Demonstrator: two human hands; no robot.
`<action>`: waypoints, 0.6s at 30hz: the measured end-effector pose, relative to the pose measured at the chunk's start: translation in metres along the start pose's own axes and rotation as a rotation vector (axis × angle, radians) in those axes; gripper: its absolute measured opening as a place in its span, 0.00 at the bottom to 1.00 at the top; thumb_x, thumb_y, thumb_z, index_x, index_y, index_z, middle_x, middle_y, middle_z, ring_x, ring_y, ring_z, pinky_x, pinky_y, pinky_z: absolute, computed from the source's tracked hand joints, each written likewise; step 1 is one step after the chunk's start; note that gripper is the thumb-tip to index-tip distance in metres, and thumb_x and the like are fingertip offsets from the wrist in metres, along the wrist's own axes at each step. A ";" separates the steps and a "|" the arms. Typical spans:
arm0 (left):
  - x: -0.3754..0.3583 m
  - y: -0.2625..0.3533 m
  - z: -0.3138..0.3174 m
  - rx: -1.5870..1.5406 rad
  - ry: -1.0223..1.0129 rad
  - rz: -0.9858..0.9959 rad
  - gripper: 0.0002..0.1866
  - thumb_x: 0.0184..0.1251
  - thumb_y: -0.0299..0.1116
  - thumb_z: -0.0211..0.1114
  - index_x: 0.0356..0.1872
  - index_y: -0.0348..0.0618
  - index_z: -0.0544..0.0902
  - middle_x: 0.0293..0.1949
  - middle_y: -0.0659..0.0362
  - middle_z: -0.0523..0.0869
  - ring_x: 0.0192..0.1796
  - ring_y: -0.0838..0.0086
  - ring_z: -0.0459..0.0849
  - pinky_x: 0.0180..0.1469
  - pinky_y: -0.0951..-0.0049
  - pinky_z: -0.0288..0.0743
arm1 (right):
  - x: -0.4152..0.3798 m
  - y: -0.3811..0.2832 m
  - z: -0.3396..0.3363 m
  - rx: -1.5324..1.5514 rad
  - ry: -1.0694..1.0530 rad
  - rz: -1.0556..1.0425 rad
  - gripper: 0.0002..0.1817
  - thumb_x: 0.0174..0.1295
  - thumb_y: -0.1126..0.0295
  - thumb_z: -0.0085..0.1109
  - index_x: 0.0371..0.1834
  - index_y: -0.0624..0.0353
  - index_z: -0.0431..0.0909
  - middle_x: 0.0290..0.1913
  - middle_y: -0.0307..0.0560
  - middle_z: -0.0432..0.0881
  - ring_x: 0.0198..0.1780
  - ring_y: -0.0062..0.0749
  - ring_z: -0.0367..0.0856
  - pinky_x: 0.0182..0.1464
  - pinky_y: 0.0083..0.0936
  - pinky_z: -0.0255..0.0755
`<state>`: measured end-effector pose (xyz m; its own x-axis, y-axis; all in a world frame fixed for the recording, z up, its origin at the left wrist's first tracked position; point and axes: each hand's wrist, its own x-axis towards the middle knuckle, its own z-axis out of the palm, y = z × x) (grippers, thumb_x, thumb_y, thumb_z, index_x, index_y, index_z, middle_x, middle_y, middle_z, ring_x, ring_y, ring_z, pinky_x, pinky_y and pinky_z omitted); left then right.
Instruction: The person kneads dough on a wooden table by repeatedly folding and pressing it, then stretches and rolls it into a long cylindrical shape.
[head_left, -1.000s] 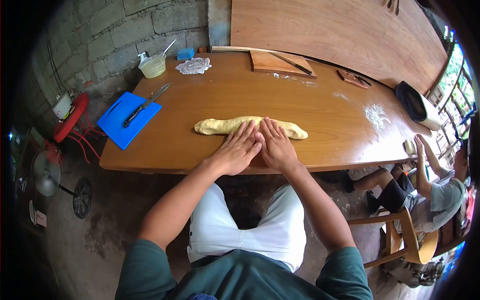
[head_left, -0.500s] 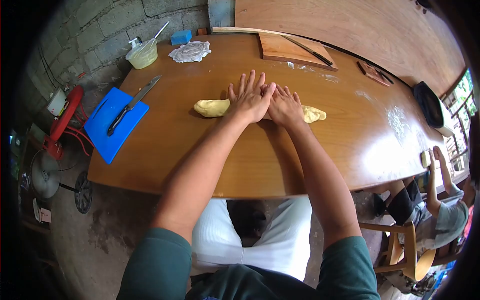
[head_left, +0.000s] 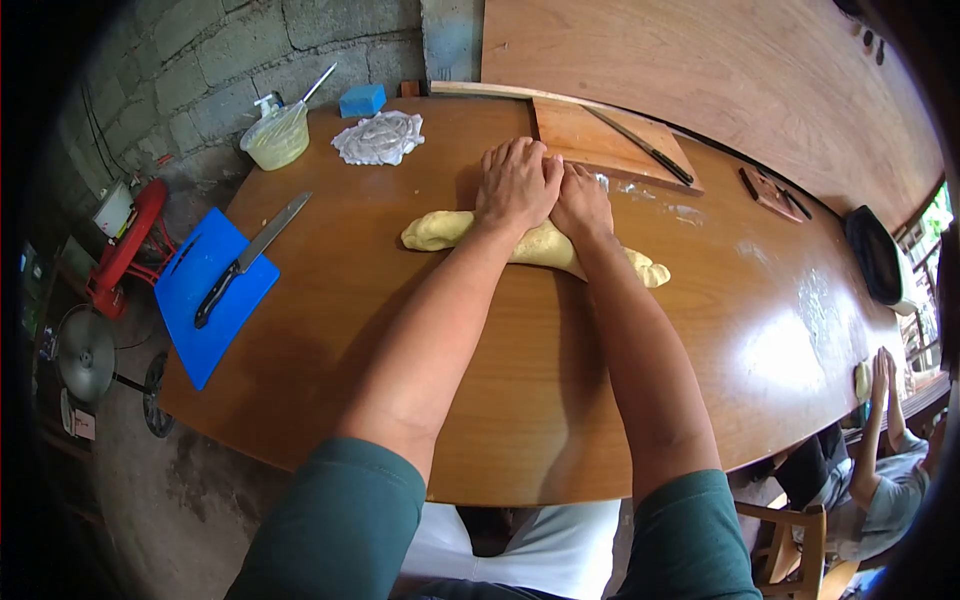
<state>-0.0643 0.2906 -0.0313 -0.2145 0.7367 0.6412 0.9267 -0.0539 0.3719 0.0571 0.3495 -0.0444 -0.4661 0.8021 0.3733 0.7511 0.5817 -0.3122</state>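
Observation:
A long roll of yellow dough [head_left: 440,229] lies across the wooden table [head_left: 500,380]. My left hand [head_left: 517,183] and my right hand [head_left: 581,203] lie flat side by side on its far side, wrists pressing its middle, fingers stretched away from me. Both ends of the roll stick out past my arms, the right end [head_left: 650,270] nearer to me. Neither hand holds anything.
A blue cutting board [head_left: 215,295] with a knife [head_left: 250,258] hangs over the left edge. At the back stand a plastic container [head_left: 273,136], a crumpled cloth [head_left: 379,137], a blue block [head_left: 361,100] and a wooden board [head_left: 600,140] with a knife. A seated person [head_left: 885,470] is at right.
Both hands have rolled forward over the dough, from its near side to its far side, arms stretching out. The dough has rolled away from me and its right end has slanted nearer.

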 end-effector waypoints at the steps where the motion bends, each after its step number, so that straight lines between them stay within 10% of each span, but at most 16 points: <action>1: 0.005 -0.002 0.005 0.013 0.094 0.066 0.20 0.87 0.49 0.55 0.55 0.44 0.86 0.60 0.52 0.89 0.65 0.52 0.85 0.73 0.48 0.72 | 0.004 0.002 -0.001 -0.063 0.071 -0.054 0.23 0.81 0.52 0.50 0.62 0.58 0.82 0.64 0.58 0.87 0.69 0.54 0.82 0.76 0.50 0.71; 10: -0.016 0.003 -0.003 0.101 0.018 -0.022 0.20 0.88 0.48 0.51 0.50 0.43 0.84 0.53 0.50 0.89 0.60 0.51 0.86 0.66 0.45 0.76 | -0.013 -0.008 -0.009 -0.072 0.298 -0.146 0.14 0.81 0.56 0.53 0.50 0.54 0.80 0.51 0.52 0.90 0.58 0.50 0.87 0.65 0.46 0.75; 18: -0.076 0.019 -0.037 0.079 -0.219 -0.171 0.27 0.87 0.53 0.47 0.61 0.42 0.85 0.64 0.43 0.89 0.68 0.46 0.86 0.72 0.41 0.74 | -0.086 -0.044 -0.041 -0.196 -0.145 0.332 0.43 0.84 0.35 0.32 0.81 0.61 0.71 0.83 0.58 0.73 0.85 0.51 0.66 0.89 0.55 0.48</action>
<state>-0.0415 0.2093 -0.0481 -0.3059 0.8593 0.4100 0.9059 0.1303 0.4030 0.0827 0.2496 -0.0270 -0.2342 0.9607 0.1491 0.9400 0.2628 -0.2174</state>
